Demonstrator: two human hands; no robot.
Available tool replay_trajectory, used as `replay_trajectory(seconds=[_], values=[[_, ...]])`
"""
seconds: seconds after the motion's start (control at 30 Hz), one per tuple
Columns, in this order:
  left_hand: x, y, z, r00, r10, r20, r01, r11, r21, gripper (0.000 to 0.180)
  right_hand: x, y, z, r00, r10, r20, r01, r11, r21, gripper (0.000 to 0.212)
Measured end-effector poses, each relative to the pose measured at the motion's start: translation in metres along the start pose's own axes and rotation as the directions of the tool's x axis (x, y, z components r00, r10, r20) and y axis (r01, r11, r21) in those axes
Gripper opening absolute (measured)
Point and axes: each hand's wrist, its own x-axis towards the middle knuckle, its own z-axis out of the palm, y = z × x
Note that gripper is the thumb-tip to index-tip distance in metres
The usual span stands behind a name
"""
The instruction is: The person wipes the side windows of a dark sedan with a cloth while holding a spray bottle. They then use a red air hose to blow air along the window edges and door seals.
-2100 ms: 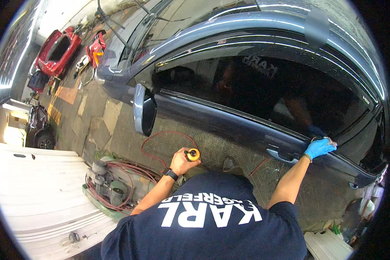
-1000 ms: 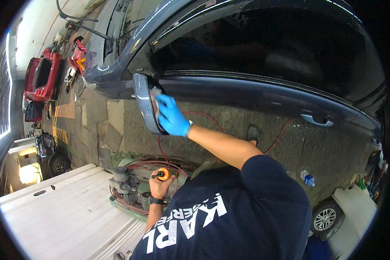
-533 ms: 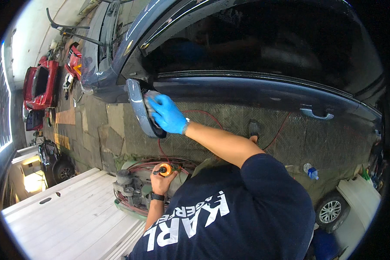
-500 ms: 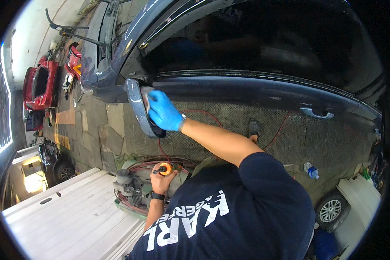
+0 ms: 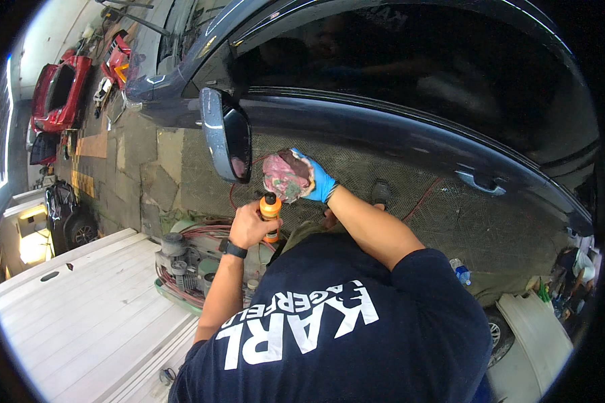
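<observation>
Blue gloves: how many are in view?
1: the blue glove is on the right hand, which holds a pinkish cloth; the left hand, gripping the orange bottle, is bare. Others could be hidden.

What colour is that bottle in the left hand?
The bottle is orange, with a black cap. The head view shows it best.

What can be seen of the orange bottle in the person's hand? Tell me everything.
The orange bottle looks like plastic, with a black cap and dark markings on its side. The bare left hand grips its body, hiding part of it. Its cap end points away from the person's torso, toward the stained pinkish pad in the gloved right hand. Whether cap and pad touch, or the cap is open, I cannot tell.
</observation>
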Motion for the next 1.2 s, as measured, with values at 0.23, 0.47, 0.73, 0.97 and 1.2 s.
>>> replay_trajectory(seconds=[0.23,0.47,0.73,0.97,1.2], values=[[0.037,0.035,0.014,0.982,-0.096,0.160,0.056,0.969,0.241,0.049,-0.043,-0.007,-0.027,0.991,-0.129,0.043,0.135,0.890,-0.435,0.057],[0.049,0.041,0.035,0.958,-0.156,0.242,0.065,0.937,0.344,0.052,-0.058,-0.011,-0.052,0.877,-0.268,0.398,0.396,-0.065,-0.916,0.053],[0.043,0.050,0.034,0.962,-0.190,0.197,0.113,0.931,0.347,0.054,-0.070,-0.020,-0.020,0.824,-0.162,0.542,0.314,-0.665,-0.677,0.066],[0.033,0.032,0.036,0.963,-0.203,0.179,0.146,0.947,0.287,0.054,-0.067,-0.016,-0.014,0.822,-0.105,0.560,0.425,-0.541,-0.725,0.064],[0.029,0.017,0.034,0.964,-0.184,0.193,0.133,0.959,0.250,0.051,-0.052,-0.001,-0.039,0.898,-0.132,0.420,0.418,-0.044,-0.908,0.069]])
